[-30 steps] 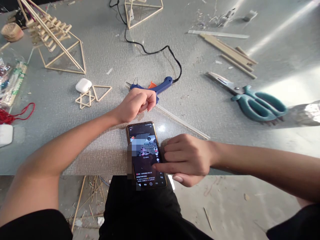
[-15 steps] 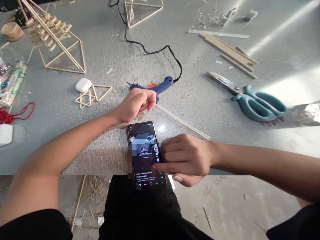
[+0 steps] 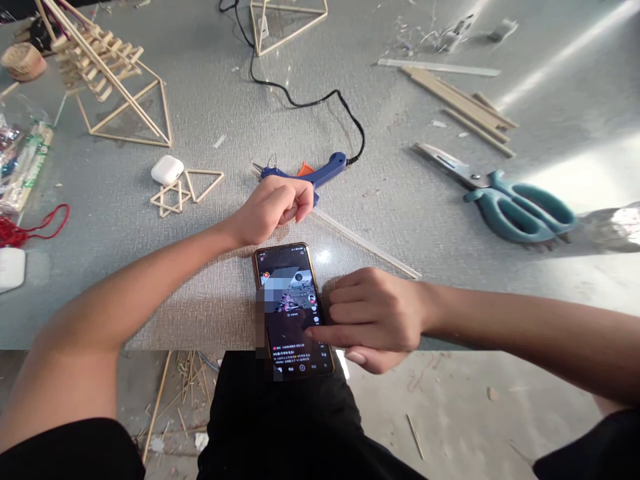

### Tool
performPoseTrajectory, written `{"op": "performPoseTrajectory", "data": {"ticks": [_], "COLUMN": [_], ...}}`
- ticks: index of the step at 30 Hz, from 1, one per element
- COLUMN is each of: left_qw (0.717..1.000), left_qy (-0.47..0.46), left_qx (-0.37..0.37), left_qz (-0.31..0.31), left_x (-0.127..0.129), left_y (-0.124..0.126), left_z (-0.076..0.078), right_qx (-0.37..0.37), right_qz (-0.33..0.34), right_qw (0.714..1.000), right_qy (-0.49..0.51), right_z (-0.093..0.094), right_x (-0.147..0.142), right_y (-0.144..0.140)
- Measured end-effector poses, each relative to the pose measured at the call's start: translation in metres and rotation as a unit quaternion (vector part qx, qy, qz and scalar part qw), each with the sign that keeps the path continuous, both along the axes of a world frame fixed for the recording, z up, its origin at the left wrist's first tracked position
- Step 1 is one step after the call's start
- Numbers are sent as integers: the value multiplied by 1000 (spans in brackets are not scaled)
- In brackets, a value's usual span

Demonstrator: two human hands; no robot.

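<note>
A smartphone (image 3: 293, 340) with a lit screen lies at the table's front edge, its lower end jutting past it. My right hand (image 3: 375, 320) holds nothing; its index finger is stretched out with the tip at the screen, the other fingers bent. Above the phone, my left hand (image 3: 275, 207) rests in a loose fist. It covers part of a blue glue gun (image 3: 327, 175) with an orange trigger, and whether it touches the gun I cannot tell. From the gun a clear glue stick (image 3: 367, 245) runs down to the right.
Teal-handled scissors (image 3: 523, 207) and wooden strips (image 3: 460, 100) lie on the right. To the left are a white earbud case (image 3: 167, 171), small stick triangles (image 3: 203, 183) and a stick frame (image 3: 130, 103). A black cord (image 3: 300, 105) trails backward from the gun.
The picture on the phone's screen has changed slightly. Both hands and the things on the table stay where they were.
</note>
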State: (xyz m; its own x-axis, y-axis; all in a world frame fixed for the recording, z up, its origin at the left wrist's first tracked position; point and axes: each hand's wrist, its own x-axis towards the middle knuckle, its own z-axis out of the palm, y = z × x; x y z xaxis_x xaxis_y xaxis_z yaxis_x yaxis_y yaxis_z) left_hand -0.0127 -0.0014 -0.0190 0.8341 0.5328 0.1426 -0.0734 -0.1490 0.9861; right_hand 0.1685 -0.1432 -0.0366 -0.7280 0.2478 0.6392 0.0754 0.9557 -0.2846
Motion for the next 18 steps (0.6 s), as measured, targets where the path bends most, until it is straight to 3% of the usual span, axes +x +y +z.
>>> {"op": "performPoseTrajectory", "data": {"ticks": [18], "left_qw": [1000], "left_qy": [6], "left_qx": [9], "left_qz": [8], "left_x": [0], "left_y": [-1], "left_z": [1], "right_qx": [-1], "right_qz": [-3], "right_qw": [1000], "right_qy": [-2], "right_z": [-1], "right_x": [1], "right_y": [-1]}}
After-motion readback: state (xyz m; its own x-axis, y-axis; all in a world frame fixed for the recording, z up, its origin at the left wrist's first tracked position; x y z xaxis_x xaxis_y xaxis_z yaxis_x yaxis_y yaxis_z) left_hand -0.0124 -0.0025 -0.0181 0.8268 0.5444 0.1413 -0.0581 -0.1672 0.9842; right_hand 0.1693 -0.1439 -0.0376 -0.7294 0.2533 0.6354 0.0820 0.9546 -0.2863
